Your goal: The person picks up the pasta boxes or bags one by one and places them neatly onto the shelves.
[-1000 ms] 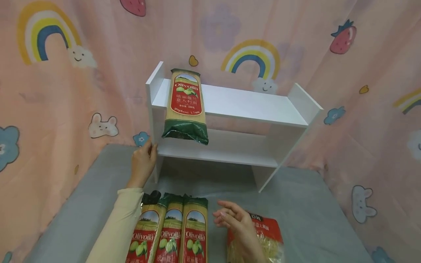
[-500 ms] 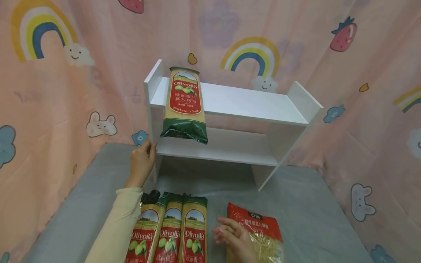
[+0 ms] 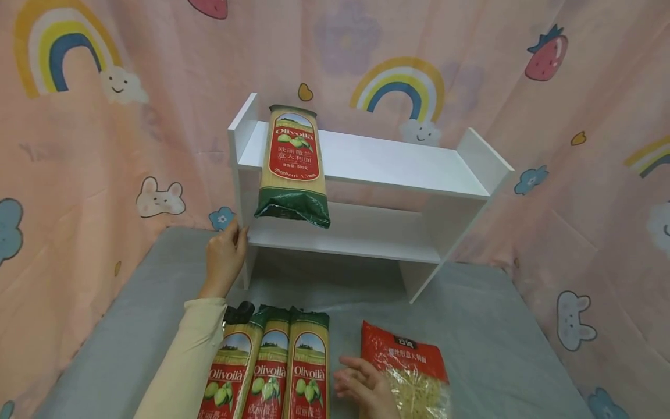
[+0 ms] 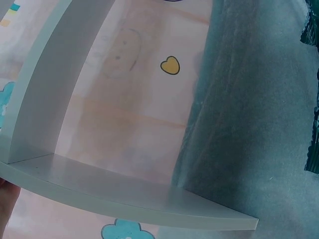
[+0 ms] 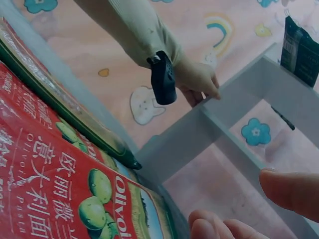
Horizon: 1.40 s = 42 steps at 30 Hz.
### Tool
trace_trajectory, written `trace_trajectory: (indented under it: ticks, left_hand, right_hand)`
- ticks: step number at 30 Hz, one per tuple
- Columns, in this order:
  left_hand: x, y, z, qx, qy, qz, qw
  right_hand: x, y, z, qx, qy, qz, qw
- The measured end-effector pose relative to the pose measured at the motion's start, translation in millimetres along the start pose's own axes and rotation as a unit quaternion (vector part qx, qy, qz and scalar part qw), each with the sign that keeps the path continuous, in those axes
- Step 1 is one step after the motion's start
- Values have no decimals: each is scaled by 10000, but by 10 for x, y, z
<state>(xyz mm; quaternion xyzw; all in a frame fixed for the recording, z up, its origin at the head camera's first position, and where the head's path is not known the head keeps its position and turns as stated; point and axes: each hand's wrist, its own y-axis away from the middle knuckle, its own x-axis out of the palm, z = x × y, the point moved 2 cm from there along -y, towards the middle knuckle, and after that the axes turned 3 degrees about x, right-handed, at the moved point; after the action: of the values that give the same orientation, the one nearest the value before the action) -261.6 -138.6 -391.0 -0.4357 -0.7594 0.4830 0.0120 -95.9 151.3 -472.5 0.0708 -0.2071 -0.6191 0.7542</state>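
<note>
My left hand (image 3: 225, 259) grips the left side panel of a white two-tier shelf (image 3: 403, 166); its fingers curl over the panel's edge in the right wrist view. A spaghetti pack (image 3: 294, 157) lies on the top tier at the left, its green end jutting over the front edge. Below, my right hand (image 3: 368, 387) holds nothing, fingers loosely bent with thumb and fingertips apart. It hovers between a row of spaghetti packs (image 3: 309, 364) on its left and a red-topped bag of spiral pasta (image 3: 416, 364), which it partly covers.
Grey cloth (image 3: 492, 337) covers the table under the shelf and packs. A pink patterned curtain (image 3: 335, 64) hangs behind and at both sides. The left wrist carries a black camera (image 3: 239, 313) just above the leftmost spaghetti pack.
My right hand has drawn back toward the near edge and slightly left, uncovering more of the spiral pasta bag. My left hand keeps its grip on the shelf; the packs stay put.
</note>
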Motion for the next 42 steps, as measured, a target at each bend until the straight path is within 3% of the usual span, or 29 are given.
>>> trace_trajectory:
  ticks: [11, 20, 34, 42]
  left_hand:
    - [-5, -25, -1, 122, 30, -132, 9998]
    - [-5, -33, -26, -24, 37, 39, 10000]
    - [3, -48, -39, 16, 37, 44, 10000]
    - [1, -41, -31, -51, 22, -33, 10000]
  right_hand:
    - [-20, -15, -122, 136, 495, -72, 9987]
    - [-54, 4, -180, 199, 833, 195, 9961]
    - [-156, 7, -244, 700, 1240, -163, 9897]
    - [-162, 13, -290, 809, 1258, -30, 9887]
